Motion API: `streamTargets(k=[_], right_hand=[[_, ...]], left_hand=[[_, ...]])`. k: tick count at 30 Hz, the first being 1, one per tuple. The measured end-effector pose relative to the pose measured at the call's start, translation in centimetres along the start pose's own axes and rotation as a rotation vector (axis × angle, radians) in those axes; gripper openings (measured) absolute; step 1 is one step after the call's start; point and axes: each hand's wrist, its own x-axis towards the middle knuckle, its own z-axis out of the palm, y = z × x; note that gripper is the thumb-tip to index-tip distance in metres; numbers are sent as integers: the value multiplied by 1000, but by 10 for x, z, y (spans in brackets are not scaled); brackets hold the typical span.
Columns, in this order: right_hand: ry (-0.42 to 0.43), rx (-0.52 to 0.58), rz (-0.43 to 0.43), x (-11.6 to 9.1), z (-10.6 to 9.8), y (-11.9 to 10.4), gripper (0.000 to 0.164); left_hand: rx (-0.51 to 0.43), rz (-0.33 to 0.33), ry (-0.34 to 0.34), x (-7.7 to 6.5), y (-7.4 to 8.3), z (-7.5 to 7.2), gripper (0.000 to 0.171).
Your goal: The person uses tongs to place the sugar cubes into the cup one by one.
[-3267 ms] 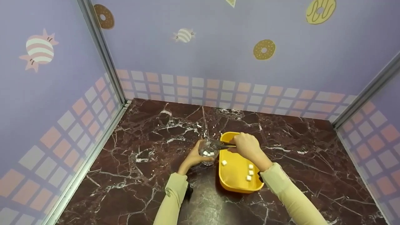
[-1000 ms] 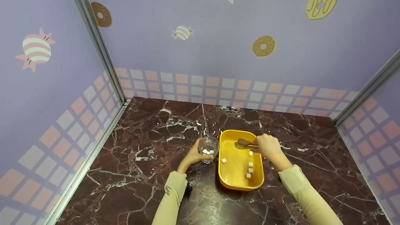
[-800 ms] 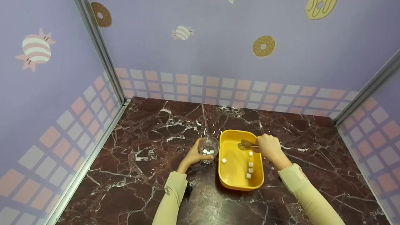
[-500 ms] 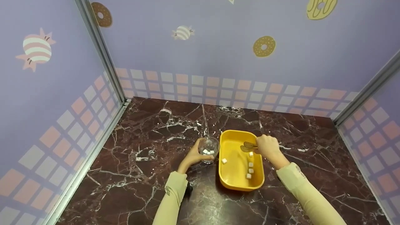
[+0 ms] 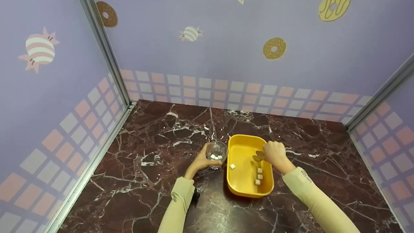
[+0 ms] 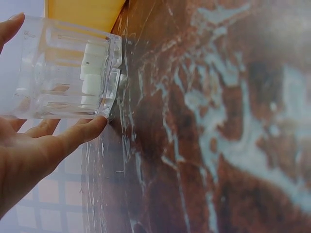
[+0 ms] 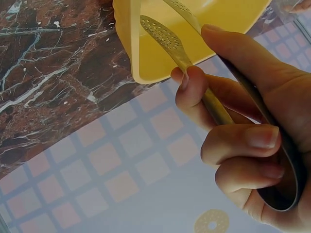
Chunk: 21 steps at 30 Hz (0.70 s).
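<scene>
A clear cup (image 5: 217, 149) holding white cubes (image 5: 216, 157) is gripped upright by the left hand (image 5: 200, 160), left of a yellow tub (image 5: 239, 183). Tongs (image 5: 257, 158) are held in the right hand (image 5: 274, 152), their 2 ends apart over the tub's far right part. Inside, 3 cubes (image 5: 260, 176) are lined up at right, 1 cube (image 5: 232, 166) at left.

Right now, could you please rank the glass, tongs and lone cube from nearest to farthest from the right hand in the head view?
1. Tongs: in the right hand.
2. Lone cube: at the tub's left side, inside.
3. Glass: left of the tub, in the left hand.
</scene>
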Motion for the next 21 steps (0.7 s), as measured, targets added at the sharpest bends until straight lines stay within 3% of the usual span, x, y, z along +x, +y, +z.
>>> streamTargets(k=[7,11,15,21], right_hand=[[21,-24,4,-1,1,-2,25],[49,-28,12,1,5,-2,23],[61,-35,16,2,7,-2,11],[61,-26,17,2,10,-1,11]], left_hand=[[45,-11,16,11,-25,1,85],[25,-26,16,13,-27,1,88],[33,-31,18,12,-26,1,89],[52,-21,23,12,-25,1,87]])
